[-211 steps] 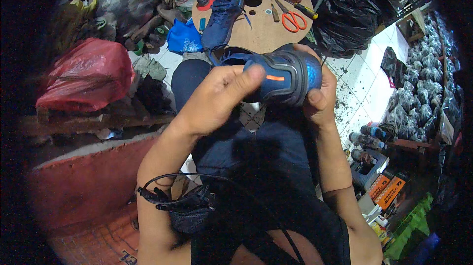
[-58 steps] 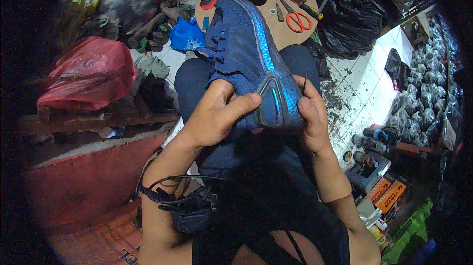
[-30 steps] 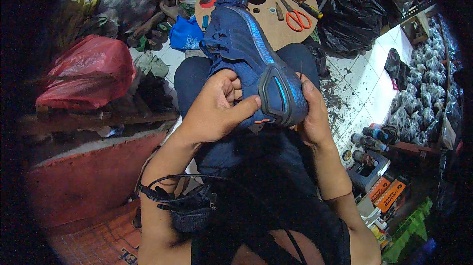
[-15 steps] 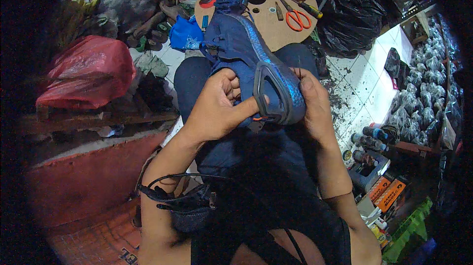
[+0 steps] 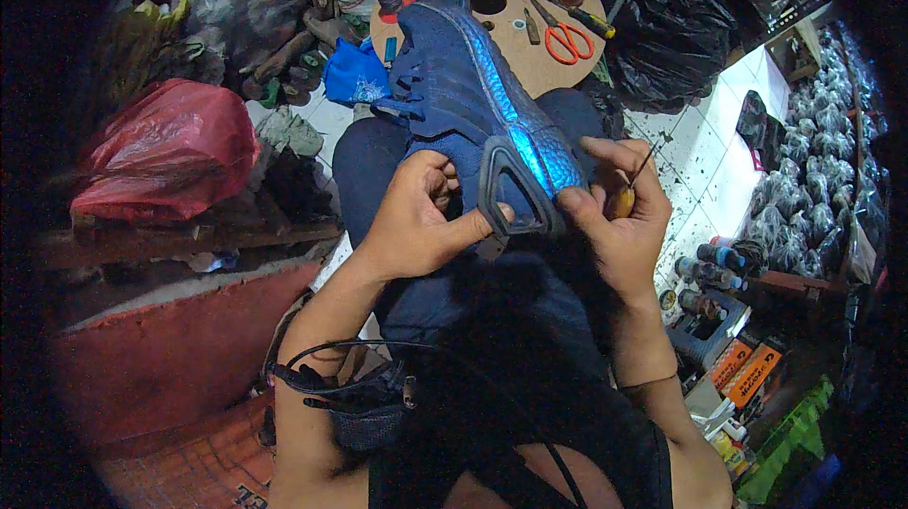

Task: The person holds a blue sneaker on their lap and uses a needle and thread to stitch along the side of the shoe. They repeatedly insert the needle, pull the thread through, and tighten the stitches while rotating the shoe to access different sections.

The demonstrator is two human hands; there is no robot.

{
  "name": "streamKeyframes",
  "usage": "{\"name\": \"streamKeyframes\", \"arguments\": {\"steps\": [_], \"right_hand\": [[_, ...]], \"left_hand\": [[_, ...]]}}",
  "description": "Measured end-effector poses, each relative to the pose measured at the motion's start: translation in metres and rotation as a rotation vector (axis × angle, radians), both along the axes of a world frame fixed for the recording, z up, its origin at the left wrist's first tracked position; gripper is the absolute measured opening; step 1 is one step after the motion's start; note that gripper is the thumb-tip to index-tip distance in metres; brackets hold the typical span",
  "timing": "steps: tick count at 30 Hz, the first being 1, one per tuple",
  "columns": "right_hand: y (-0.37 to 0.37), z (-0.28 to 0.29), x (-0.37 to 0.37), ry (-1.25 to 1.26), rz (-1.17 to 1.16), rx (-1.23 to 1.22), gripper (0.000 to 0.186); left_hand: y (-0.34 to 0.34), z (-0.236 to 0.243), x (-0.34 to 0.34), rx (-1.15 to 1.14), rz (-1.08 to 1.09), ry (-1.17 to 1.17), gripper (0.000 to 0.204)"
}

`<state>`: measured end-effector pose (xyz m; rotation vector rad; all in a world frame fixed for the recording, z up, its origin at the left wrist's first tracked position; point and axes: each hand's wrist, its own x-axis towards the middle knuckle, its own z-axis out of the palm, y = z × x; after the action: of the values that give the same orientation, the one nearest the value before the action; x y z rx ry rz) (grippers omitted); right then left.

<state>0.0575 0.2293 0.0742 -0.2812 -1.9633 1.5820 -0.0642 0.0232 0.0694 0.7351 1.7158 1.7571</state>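
Head view: a dark blue sneaker (image 5: 473, 102) lies sole-side up across the person's lap, heel toward the body, toe pointing at the round wooden counter (image 5: 530, 64). The left hand (image 5: 416, 220) is clamped on the heel, thumb pressed against the black heel frame. The right hand (image 5: 619, 216) grips the other side of the heel and also pinches a thin awl (image 5: 632, 185). Red scissors (image 5: 566, 39) lie on the counter beyond the toe. The shoe looks light, with a soft upper and a stiffer, springy sole; the heel seems the firmest hold.
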Motion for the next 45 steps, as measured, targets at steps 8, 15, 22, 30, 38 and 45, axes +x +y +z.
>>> {"name": "streamKeyframes", "arguments": {"steps": [8,15,22,30,38,45], "right_hand": [[0.026,0.004,-0.020,-0.223,0.241,-0.071,0.043],[0.017,0.008,-0.010,-0.344,0.144,0.012,0.045],[0.039,0.011,-0.032,-0.253,0.313,0.285,0.042],[0.065,0.008,-0.065,-0.494,0.448,-0.013,0.029],[0.081,0.028,-0.080,-0.523,0.438,0.212,0.035],[0.084,0.043,-0.103,-0.465,0.378,0.423,0.035]], "left_hand": [[-0.001,0.002,-0.001,-0.047,-0.068,0.209,0.046],[0.006,-0.004,0.000,0.078,-0.049,-0.182,0.035],[0.030,-0.008,-0.003,0.012,0.036,-0.610,0.027],[0.041,-0.011,-0.017,0.209,0.023,-0.940,0.027],[0.044,0.001,-0.027,0.179,-0.162,-0.741,0.027],[0.057,0.001,-0.038,0.162,-0.067,-0.773,0.028]]}}
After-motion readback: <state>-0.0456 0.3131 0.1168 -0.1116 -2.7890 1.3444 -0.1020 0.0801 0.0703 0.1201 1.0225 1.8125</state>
